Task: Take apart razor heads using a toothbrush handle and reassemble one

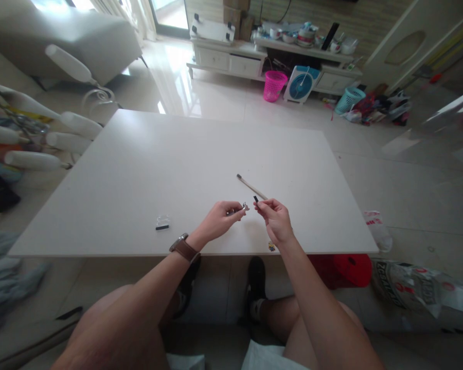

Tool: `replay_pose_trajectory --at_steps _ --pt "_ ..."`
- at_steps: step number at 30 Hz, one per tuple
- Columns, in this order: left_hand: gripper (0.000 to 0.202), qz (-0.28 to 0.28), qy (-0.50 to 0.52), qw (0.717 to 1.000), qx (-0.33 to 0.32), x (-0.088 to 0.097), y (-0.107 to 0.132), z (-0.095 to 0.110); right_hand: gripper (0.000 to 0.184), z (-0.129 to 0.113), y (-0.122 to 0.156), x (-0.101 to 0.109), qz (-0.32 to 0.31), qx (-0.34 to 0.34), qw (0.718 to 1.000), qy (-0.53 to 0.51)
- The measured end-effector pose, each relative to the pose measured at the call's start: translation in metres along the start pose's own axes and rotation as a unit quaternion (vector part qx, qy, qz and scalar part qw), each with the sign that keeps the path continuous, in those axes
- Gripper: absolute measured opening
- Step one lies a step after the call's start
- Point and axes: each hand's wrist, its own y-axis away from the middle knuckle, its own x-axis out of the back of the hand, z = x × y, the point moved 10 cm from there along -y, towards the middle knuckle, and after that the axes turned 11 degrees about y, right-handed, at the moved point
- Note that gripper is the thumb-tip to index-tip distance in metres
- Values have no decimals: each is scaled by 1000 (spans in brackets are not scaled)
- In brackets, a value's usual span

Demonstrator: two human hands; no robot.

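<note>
Over the white table (185,169), my left hand (224,215) is closed on a small shiny metal piece (245,207), whose exact kind I cannot make out. Close on its right, my right hand (278,221) pinches a short black strip (255,199) between thumb and fingers. A small gap separates the two pieces. Just beyond the right hand lies a thin beige stick (250,186) with a dark end, like a toothbrush; its near end is hidden by that hand. A small clear case (162,222) with a black strip along one edge lies to the left.
A small yellow and blue figure sticker (271,246) is at the table's front edge. Below the right side stand a red stool or bin (351,270) and a printed bag (416,288). White-padded chair parts (71,141) are close to the left edge.
</note>
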Motion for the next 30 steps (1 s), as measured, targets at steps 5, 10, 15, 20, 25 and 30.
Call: replay_pose_trajectory --at_steps 5,10,15,20,25,30 --pt "33 9 -29 1000 0 4 0 -1 28 4 -4 11 33 -5 999 12" --pt "34 13 -43 999 -13 2 1 6 25 1 -2 7 23 10 999 24" --pt "31 11 -21 1000 -12 1 1 8 24 -12 6 -5 -8 47 999 -11" --pt "29 0 -37 999 -7 -1 1 8 24 -12 7 -5 -10 49 998 31" --pt "30 -5 -138 990 17 3 -3 -12 25 -3 1 6 21 34 996 84" --pt "22 25 -287 953 89 26 -2 -53 25 2 -4 8 21 54 989 135"
